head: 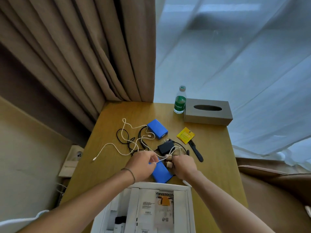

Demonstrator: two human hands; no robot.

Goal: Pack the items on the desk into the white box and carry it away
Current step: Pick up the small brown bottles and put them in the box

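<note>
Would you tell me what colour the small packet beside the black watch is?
The packet is yellow with orange print, seen best in the head view.

White box [188, 207] cut off at bottom edge, near blue pack [162, 174] half hidden under hands

Only thing I can half read from here is the green label on the water bottle [180, 102], looks like "estbon". Print on the white box [189, 199] papers is too blurry.

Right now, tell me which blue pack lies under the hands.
The near blue pack, beside the white box; the far blue pack lies untouched.
</note>
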